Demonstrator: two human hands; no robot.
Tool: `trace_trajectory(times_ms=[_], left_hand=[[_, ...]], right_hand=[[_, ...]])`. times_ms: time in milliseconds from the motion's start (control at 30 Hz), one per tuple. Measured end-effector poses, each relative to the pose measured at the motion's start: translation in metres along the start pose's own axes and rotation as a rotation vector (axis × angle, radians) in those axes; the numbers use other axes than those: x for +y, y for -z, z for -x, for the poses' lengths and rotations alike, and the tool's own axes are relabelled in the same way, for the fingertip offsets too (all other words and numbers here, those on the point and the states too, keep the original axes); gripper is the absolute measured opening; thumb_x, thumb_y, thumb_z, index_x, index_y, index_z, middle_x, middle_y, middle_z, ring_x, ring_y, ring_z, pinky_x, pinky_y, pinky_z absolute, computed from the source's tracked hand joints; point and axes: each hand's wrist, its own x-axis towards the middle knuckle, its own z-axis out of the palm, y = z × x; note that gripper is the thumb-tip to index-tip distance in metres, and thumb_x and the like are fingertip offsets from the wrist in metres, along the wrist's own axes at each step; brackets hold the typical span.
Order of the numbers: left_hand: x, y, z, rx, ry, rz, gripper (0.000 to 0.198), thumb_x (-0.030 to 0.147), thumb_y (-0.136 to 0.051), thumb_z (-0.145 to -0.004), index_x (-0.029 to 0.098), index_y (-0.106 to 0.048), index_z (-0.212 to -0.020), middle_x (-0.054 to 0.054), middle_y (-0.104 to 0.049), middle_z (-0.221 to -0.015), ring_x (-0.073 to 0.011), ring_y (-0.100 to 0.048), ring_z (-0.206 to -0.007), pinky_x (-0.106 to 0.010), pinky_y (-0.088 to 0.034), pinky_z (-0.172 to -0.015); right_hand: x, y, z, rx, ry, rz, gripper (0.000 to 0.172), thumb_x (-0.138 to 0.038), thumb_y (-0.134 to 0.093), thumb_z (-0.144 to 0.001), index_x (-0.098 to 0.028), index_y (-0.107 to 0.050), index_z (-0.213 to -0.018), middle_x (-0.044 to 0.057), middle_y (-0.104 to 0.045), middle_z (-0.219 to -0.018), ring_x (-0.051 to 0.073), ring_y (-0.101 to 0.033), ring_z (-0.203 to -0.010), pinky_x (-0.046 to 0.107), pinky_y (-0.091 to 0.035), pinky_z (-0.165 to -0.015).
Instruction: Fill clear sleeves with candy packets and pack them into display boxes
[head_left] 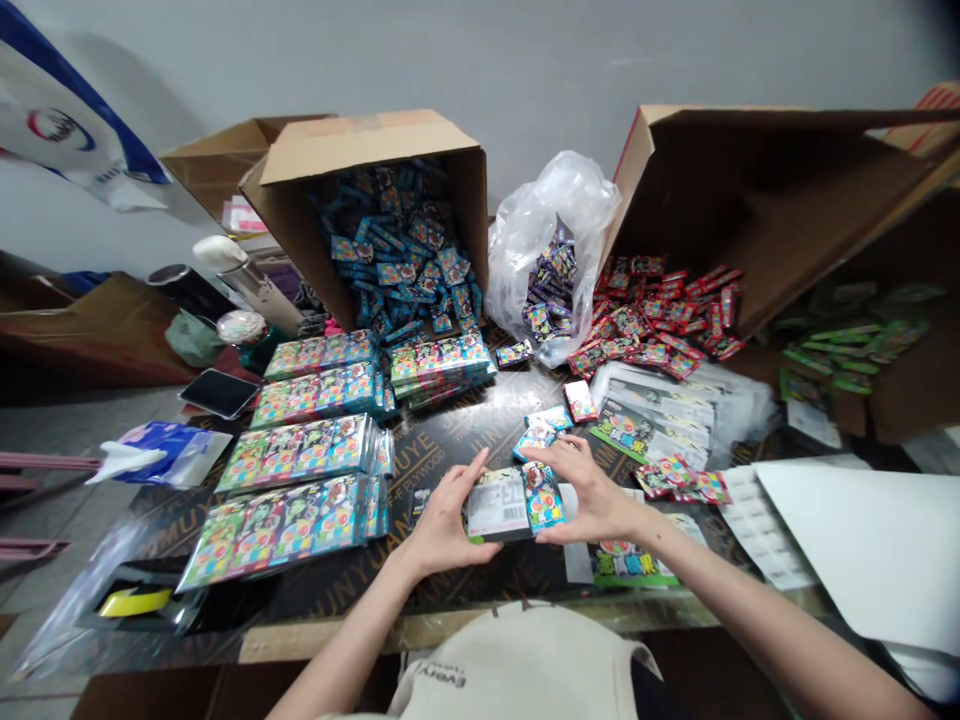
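Packet stack (515,503) clasped between left hand (442,520), right hand (592,495).

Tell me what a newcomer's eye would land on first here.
First come the two tipped cardboard boxes at the back: the left box spills blue packets, the right box spills red packets, and a clear plastic bag sits between them. At the centre front, the left hand and right hand hold a small pack between them over the dark table. To their left lie rows of colourful bundles.
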Motion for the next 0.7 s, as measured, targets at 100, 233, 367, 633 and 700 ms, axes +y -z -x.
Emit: trace_trajectory(times_ms=[100,233,367,633,700], left_hand=[[0.000,0.002,0.001,-0.037,-0.006,-0.011,0.103,0.027,-0.070,-0.052,0.024,-0.014,-0.138,-0.010,-0.041,-0.129,-0.0266,-0.042,-0.113,-0.045,-0.032,-0.099],[0.003,0.004,0.001,-0.003,-0.018,0.005,0.096,0.023,-0.066,-0.056,0.023,-0.017,-0.137,-0.009,-0.045,-0.125,-0.0250,-0.041,-0.113,-0.042,-0.034,-0.098],[0.006,-0.003,0.000,0.021,-0.015,0.035,0.098,0.021,-0.066,-0.056,0.022,-0.013,-0.138,-0.008,-0.047,-0.122,-0.0230,-0.044,-0.111,-0.041,-0.035,-0.098],[0.005,-0.003,-0.002,0.199,0.072,0.015,0.105,0.034,-0.073,-0.056,0.023,-0.009,-0.138,-0.009,-0.045,-0.123,-0.0235,-0.047,-0.109,-0.042,-0.038,-0.094],[0.005,0.000,-0.001,0.194,0.066,-0.016,0.106,0.035,-0.073,-0.055,0.023,-0.009,-0.138,-0.010,-0.046,-0.121,-0.0242,-0.047,-0.108,-0.042,-0.038,-0.093]], right_hand=[[0.000,0.007,-0.002,-0.057,0.037,0.012,0.084,-0.055,-0.065,-0.059,-0.019,-0.037,-0.129,0.010,-0.054,-0.115,0.026,-0.047,-0.107,0.045,-0.016,-0.099],[-0.007,0.012,-0.002,-0.028,0.083,0.092,0.075,-0.057,-0.061,-0.062,-0.020,-0.043,-0.125,0.010,-0.056,-0.109,0.026,-0.049,-0.102,0.048,-0.012,-0.100],[-0.015,0.012,-0.001,0.092,0.030,0.049,0.077,-0.055,-0.062,-0.061,-0.019,-0.040,-0.126,0.009,-0.055,-0.111,0.026,-0.049,-0.103,0.046,-0.015,-0.100],[-0.023,0.020,0.001,0.265,-0.054,0.167,0.073,-0.052,-0.065,-0.063,-0.023,-0.039,-0.125,0.009,-0.054,-0.113,0.028,-0.048,-0.104,0.048,-0.018,-0.099],[-0.023,0.022,0.004,0.307,-0.062,0.173,0.073,-0.052,-0.065,-0.063,-0.024,-0.038,-0.126,0.008,-0.053,-0.113,0.029,-0.048,-0.105,0.048,-0.020,-0.099]])
